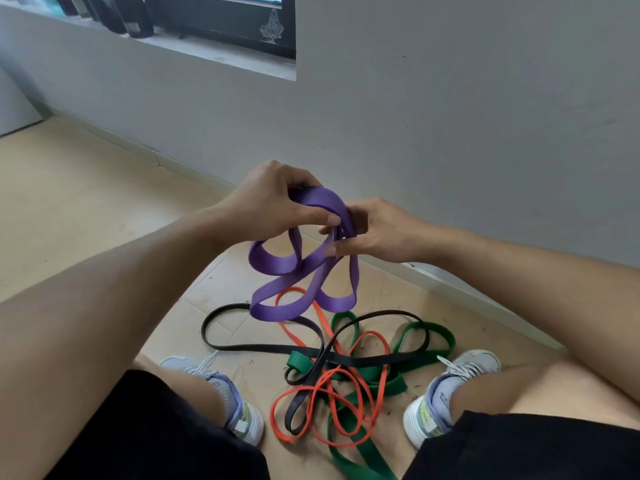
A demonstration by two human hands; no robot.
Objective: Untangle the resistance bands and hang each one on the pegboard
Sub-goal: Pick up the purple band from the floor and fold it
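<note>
— Above the floor (86, 202), between the knees, what did the head camera show?

— Both hands were raised in front of a grey wall (450, 116). The left hand (273, 202) had its fingers and thumb curled round the top of a wide purple band (298, 268). The right hand (377, 233) pinched the same band just beside it, fingers bent round several bunched strands.

— So neither hand was loose?

— No, both were grasping the purple band. Its loops hung down twisted below the hands, clear of the floor as far as I could tell.

— And the other bands?

— They lay in a tangle on the pale floor, between two grey shoes. A thin black band (311, 351) ran in long loops across the heap. A narrow orange band (332, 386) wove over and under it. A wide green band (429, 341) lay partly beneath both, with one end trailing toward the bottom edge of the picture.

— Did the purple one touch that heap?

— Its lowest loop overlapped the black and orange bands in the picture; whether it touched them I could not tell.

— Anything else?

— The left shoe (239, 407) and the right shoe (446, 393) stood either side of the tangle, black shorts (149, 438) in the foreground. A window sill (207, 53) sat high on the wall at upper left, with dark things standing on it, too blurred to tell.
</note>
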